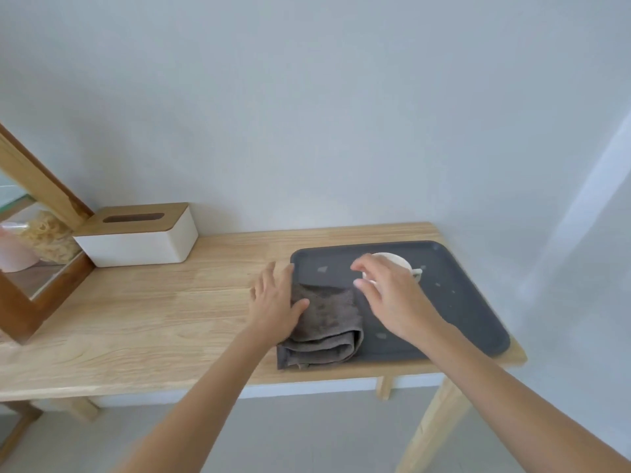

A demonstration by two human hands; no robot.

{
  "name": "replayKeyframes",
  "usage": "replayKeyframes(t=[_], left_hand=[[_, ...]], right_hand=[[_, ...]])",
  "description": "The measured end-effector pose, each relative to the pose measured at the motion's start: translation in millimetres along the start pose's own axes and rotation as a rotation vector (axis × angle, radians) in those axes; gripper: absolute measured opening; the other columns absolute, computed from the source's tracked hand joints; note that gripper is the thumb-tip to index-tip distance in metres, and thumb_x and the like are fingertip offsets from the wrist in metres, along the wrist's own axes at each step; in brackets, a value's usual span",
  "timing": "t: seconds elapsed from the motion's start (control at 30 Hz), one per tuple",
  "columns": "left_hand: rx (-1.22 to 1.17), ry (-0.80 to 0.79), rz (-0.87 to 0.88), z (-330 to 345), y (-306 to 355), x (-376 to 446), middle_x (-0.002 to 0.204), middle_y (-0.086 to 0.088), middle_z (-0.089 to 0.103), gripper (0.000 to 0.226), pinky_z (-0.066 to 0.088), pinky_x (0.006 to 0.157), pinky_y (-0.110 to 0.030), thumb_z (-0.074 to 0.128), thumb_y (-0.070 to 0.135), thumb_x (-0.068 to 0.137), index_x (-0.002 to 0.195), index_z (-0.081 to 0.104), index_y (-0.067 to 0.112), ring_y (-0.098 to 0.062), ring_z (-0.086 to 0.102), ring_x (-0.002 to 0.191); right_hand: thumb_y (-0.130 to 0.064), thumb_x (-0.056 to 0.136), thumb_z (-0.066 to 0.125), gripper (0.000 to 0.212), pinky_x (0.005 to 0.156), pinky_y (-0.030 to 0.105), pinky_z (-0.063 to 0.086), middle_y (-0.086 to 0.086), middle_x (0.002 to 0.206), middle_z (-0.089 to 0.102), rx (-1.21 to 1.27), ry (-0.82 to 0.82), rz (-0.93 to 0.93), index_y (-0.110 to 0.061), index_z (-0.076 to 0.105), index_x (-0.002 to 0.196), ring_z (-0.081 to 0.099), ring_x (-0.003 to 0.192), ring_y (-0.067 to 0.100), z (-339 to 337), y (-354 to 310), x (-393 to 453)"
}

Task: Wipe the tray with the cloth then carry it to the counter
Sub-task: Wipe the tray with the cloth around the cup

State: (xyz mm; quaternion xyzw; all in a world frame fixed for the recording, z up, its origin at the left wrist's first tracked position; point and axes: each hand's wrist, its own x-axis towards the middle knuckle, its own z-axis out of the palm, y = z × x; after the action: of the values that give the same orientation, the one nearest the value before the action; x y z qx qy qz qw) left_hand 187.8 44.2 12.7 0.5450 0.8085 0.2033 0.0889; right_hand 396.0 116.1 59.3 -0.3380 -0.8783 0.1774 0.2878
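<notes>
**Both hands over a crumb-flecked tray**

Dark grey tray flat on the right end of a pale wooden desk, close to the wall, its near right corner at the desk's edge. Folded grey-brown cloth lying across the tray's left rim, part on the tray, part on the wood, with its folded end toward the desk's front edge. Left hand spread flat, fingers wide, palm down on the cloth's left side and the tray's left rim, thumb pressed on the cloth. Right hand raised above the tray's middle, fingers loosely apart and holding nothing, just in front of a small pale cup (handle pointing right) near the tray's far edge; whether touching the cup, cannot tell. A few light specks scattered over the tray's dark surface. White tissue box with a wooden lid further left against the wall, beside a wood-framed mirror leaning at the desk's left end.
</notes>
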Motion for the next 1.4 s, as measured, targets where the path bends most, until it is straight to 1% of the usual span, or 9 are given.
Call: replayKeyframes(t=[0.07,0.13,0.2,0.27,0.53,0.67,0.97,1.3,1.4], left_hand=[[0.108,-0.012,0.138,14,13,-8,0.162,-0.005,-0.005,0.065,0.001,0.116,-0.053,0.042,0.046,0.095,0.151,0.015,0.026,-0.028,-0.005,0.148],[0.166,-0.118,0.245,28,25,-13,0.162,0.002,-0.01,0.062,-0.005,0.117,-0.053,0.032,0.052,0.096,0.151,0.015,0.03,-0.021,-0.014,0.148],[0.208,-0.226,0.249,42,34,-16,0.162,0.007,-0.011,0.061,-0.008,0.116,-0.055,0.024,0.058,0.095,0.151,0.013,0.035,-0.018,-0.016,0.148],[0.253,-0.274,0.215,52,38,-15,0.162,0.009,-0.01,0.062,-0.01,0.116,-0.056,0.018,0.062,0.093,0.15,0.008,0.039,-0.018,-0.015,0.148],[0.323,-0.24,0.119,66,39,-2,0.161,0.013,-0.008,0.08,-0.009,0.115,-0.054,0.001,0.079,0.076,0.149,-0.003,0.044,-0.021,-0.009,0.149],[0.334,-0.21,0.059,66,35,29,0.162,0.01,-0.006,0.066,-0.008,0.115,-0.056,0.013,0.068,0.09,0.149,-0.001,0.042,-0.023,-0.005,0.149],[0.338,-0.247,0.049,67,36,104,0.162,0.004,-0.005,0.07,-0.01,0.115,-0.056,0.011,0.066,0.091,0.151,-0.002,0.034,-0.024,-0.006,0.149],[0.296,-0.291,0.168,63,29,48,0.162,0.001,-0.009,0.07,-0.005,0.119,-0.047,0.014,0.059,0.094,0.152,-0.003,0.025,-0.022,-0.011,0.148],[0.309,-0.307,0.235,61,28,12,0.162,0.004,-0.011,0.077,-0.004,0.119,-0.046,0.002,0.066,0.086,0.152,-0.006,0.026,-0.021,-0.012,0.148]], right_hand=[[-0.016,0.096,0.047,0.014,0.077,0.028,0.047,-0.003,0.098,0.066,0.022,0.242,0.05,-0.017,0.059,0.103,0.062,0.089,0.02,-14,29,-23],[-0.008,0.095,0.045,0.018,0.08,0.027,0.043,0.004,0.099,0.067,-0.05,0.376,0.243,-0.011,0.06,0.105,0.061,0.095,0.026,-23,74,-44],[-0.005,0.095,0.043,0.028,0.098,0.04,0.043,0.015,0.119,0.062,-0.159,0.278,0.49,-0.003,0.055,0.12,0.052,0.117,0.036,-23,118,-57],[-0.008,0.096,0.04,0.037,0.106,0.052,0.036,0.022,0.136,0.05,-0.27,0.077,0.59,0.003,0.045,0.132,0.038,0.132,0.04,-18,144,-64],[-0.016,0.101,0.026,0.051,0.114,0.039,0.031,0.009,0.162,0.012,-0.368,-0.139,0.548,-0.001,0.018,0.149,0.005,0.15,0.021,-19,154,-66],[-0.005,0.096,0.03,0.056,0.112,0.036,0.033,0.004,0.163,0.009,-0.329,-0.132,0.574,-0.005,0.016,0.15,0.007,0.151,0.017,-21,152,-66],[0.0,0.091,0.032,0.063,0.112,0.035,0.034,-0.001,0.163,0.008,-0.346,-0.102,0.643,-0.009,0.016,0.152,0.014,0.149,0.016,-20,147,-65],[-0.001,0.091,0.032,0.063,0.108,0.04,0.039,-0.004,0.163,0.01,-0.369,-0.1,0.666,-0.011,0.018,0.152,0.014,0.149,0.016,-17,145,-62],[-0.002,0.091,0.032,0.063,0.107,0.04,0.04,-0.005,0.163,0.01,-0.369,-0.099,0.672,-0.012,0.018,0.152,0.015,0.149,0.015,-17,146,-62]])
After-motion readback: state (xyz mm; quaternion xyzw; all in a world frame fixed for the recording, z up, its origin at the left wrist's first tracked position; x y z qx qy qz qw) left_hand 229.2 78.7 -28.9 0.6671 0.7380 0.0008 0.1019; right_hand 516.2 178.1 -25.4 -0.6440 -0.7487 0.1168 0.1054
